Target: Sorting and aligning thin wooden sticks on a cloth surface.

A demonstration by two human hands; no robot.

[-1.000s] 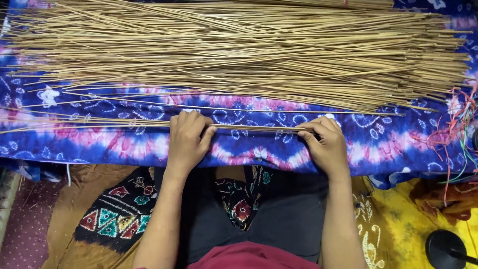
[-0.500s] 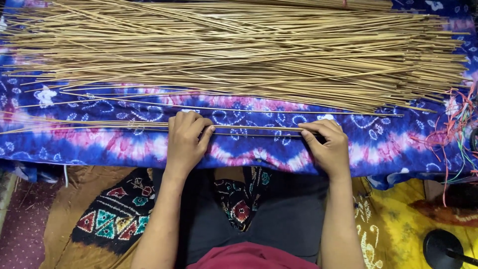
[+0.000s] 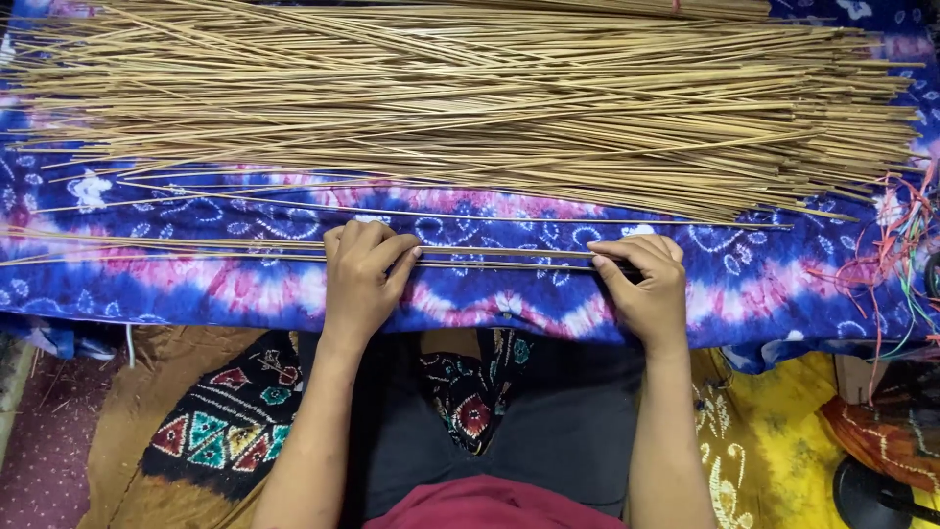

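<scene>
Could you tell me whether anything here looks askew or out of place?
Mostly tidy. A few loose sticks lie splayed at angles below the big stick pile, and tangled coloured threads trail off the cloth's right edge.

Blue, pink and white tie-dye cloth (image 3: 764,284) was spread across work surface, edge hanging toward viewer. Below it, floor was covered by layered textiles: brown cloth (image 3: 147,382) at left, black patterned fabric with coloured triangles (image 3: 220,431), yellow printed cloth (image 3: 774,431) at right. Dotted maroon mat (image 3: 44,460) was seen at far lower left. Tangle of red and green threads (image 3: 896,245) was draped over right edge. Dark round base (image 3: 876,495) was placed at lower right corner. Light was even, soft; no walls or windows were shown.
</scene>
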